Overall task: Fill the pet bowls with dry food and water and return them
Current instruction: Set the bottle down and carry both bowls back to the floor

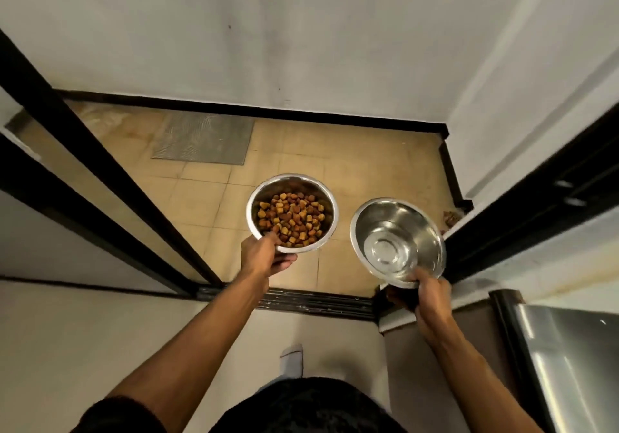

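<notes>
- The person stands at a black door track [318,303] that crosses the floor, both bare arms stretched out over it.
- The left hand [264,258] grips a steel food bowl [291,213] at its near rim, thumb hooked over the edge and fingers curled under. The bowl is held level in the air just past the track, over the tan tiled floor [368,171].
- Brown and orange kibble [290,220] covers the bottom of that bowl.
- The right hand [430,300] pinches the near rim of a second steel bowl, the water bowl [397,241], thumb on top. It is held to the right of the food bowl, close by but not touching, and tipped slightly towards the person.
- Clear water lies in its bottom; how deep, I cannot tell.
- A grey mat [204,137] lies on the tiles beyond the track, against the far wall, well left of both bowls.
- On the near side of the track, at the right edge, stands a shiny steel appliance [569,349].
</notes>
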